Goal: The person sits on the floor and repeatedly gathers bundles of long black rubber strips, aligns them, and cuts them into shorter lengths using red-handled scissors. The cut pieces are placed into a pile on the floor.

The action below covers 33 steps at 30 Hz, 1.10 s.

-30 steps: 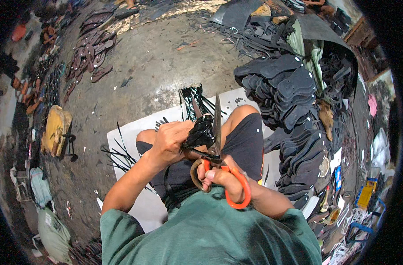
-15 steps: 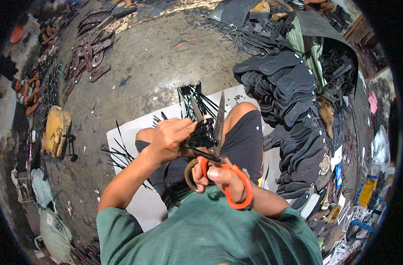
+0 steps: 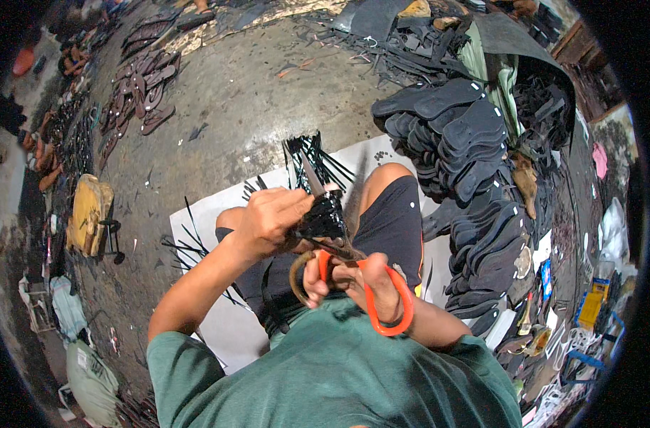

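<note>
Head view: the left hand (image 3: 273, 217) has its fingers clamped on a bundle of glossy black strips (image 3: 323, 217), held up over the person's lap; its fingertips are lost behind the back of the hand and the dark material, so their exact grip is hard to read. Where one strip ends and the next begins is equally hard to make out.

Just beside it, the right hand (image 3: 367, 279) has its fingers wrapped through the loops of a pair of scissors (image 3: 348, 252). One loop shows bright orange; the other is orange on one side and brownish on the other. The blades stand apart: the left one is covered midway by the bundle, its tip showing beyond, while the right one is smeared by blur (its edge can hardly be traced).

Beneath the knees, a white sheet (image 3: 232, 335) is partly covered by the legs and the green shirt (image 3: 325, 371). More black strips (image 3: 186, 239) lie across its left edge, and a loose heap (image 3: 296, 146) sits at its far edge. To the right, dark sandal soles (image 3: 474, 128) overlap in rows, most showing only in part. Brown sandals (image 3: 143, 85) lie on the floor (image 3: 225, 93) at upper left, and a pale sack (image 3: 91, 378) is partly lost in the dark rim.
</note>
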Tool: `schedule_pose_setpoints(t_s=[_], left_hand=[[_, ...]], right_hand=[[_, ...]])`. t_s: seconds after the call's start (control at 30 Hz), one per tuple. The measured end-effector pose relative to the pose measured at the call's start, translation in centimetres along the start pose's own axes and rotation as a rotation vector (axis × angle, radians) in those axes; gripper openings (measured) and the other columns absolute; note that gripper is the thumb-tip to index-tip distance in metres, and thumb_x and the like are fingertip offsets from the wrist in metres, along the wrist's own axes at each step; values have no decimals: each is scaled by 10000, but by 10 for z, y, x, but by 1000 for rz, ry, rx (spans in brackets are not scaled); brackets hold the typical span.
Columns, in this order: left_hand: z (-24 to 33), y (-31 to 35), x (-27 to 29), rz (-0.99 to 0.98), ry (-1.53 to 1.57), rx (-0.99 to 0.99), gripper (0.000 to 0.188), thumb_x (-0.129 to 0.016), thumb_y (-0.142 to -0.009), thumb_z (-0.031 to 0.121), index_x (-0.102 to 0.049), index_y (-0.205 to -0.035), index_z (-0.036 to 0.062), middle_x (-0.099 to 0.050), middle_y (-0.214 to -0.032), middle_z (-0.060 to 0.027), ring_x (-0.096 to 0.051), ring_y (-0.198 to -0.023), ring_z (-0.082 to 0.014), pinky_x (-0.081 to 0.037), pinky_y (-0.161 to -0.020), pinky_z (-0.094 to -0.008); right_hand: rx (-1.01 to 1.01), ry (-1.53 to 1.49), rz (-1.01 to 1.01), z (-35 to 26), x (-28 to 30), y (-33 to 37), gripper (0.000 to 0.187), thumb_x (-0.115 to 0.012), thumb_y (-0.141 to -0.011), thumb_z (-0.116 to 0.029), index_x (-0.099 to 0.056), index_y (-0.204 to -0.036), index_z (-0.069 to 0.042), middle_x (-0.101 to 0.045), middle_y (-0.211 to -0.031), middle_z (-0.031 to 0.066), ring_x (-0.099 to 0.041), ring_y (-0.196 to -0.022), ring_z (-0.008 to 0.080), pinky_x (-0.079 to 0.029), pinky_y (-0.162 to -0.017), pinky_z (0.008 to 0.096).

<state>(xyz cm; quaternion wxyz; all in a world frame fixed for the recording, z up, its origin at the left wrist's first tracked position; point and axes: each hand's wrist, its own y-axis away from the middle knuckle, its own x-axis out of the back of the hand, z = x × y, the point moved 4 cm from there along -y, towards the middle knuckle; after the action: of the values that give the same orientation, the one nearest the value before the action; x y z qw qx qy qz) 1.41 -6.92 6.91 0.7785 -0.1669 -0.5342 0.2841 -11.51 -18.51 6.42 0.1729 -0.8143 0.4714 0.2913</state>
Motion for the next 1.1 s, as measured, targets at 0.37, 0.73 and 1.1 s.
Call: schedule_pose_setpoints(t_s=[0.37,0.73,1.1], left_hand=[[-1,-10,6,88,69,55,780,-815,-606,406,-628,-1278,57,-547,-711,-53,-591,-601,-237,-460,-550,-337],[-16,3,-8,116,124,49,540,-712,-650,50,-651,-1183,-4,-676,-878,-133,-662,-677,-296,-510,-590,-354],[2,-12,-3,113,44,36,613,-720,-637,206,-649,-1220,29,-441,-646,-41,-511,-515,-220,-416,-483,-337]], right_hand=[[87,64,148,9,6,9,863,-473,-840,-793,-510,-1185,-3,-547,-947,66,-530,-832,138,-479,-767,301],[130,0,106,28,23,13,959,-451,-856,-788,-444,-1331,45,-549,-1049,91,-537,-932,165,-454,-857,327],[46,133,221,3,2,10,832,-420,-822,-840,-531,-913,-21,-462,-730,26,-482,-631,136,-434,-587,269]])
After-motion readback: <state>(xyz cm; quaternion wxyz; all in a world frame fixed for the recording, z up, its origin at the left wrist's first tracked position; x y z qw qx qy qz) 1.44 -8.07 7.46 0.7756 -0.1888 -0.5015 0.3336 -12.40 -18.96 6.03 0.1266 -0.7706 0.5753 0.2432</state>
